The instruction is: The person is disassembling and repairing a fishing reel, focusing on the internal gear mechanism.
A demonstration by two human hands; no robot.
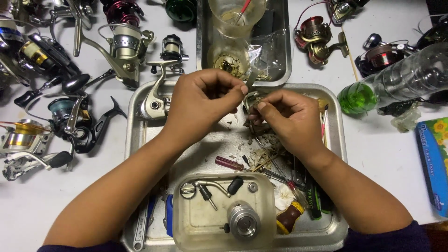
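Note:
Both my hands meet over a metal tray in the middle of the table. My left hand pinches a small metal reel part between thumb and fingers. My right hand grips the same part from the right; most of it is hidden by my fingers. A silver spinning reel body lies in the tray just left of my left hand. Below my hands sits a clear plastic tub with a reel handle, a silver spool and small washers.
Screwdrivers and other tools lie in the tray. A second metal tray holds a clear cup. Several fishing reels crowd the left and top right. A bottle of green liquid and a blue tissue pack lie right.

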